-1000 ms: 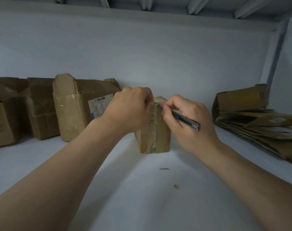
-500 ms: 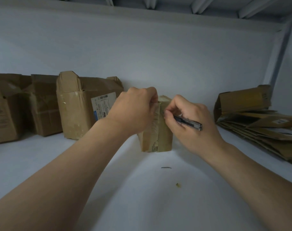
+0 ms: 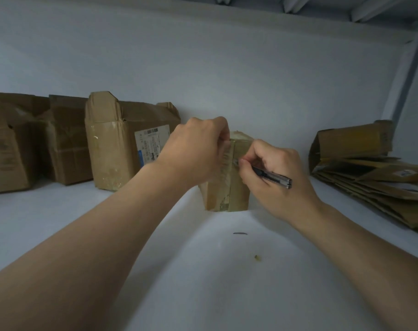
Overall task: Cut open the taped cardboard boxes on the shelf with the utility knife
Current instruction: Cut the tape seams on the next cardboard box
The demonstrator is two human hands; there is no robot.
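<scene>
Gripping box [image 3: 236,189], left hand [image 3: 198,149] — right hand [image 3: 276,158] pinches knife [image 3: 273,177], apparently touching box.

Stack of flattened cardboard [image 3: 370,185] far right, dark sliver [image 3: 239,233] and tan crumb [image 3: 258,257] nearer, white back wall [image 3: 227,68]

Two bare arms. L forearm [image 3: 88,247] runs from the frame's 8 o'clock corner toward centre: v. broad at the edge, tapering to the wrist, smooth, uncovered along the whole visible length. L hand [image 3: 198,149] shows its back, w/ a rounded knuckle ridge along the top; fingertips at its 2 o'clock side are soft w/ blur. R forearm [image 3: 358,247] runs from 4 o'clock, slimmer, also uncovered edge to wrist. R hand [image 3: 274,177] shows back + thumb side, knuckles clear; one short, plain nail shows at the hand's 10 o'clock.
</scene>
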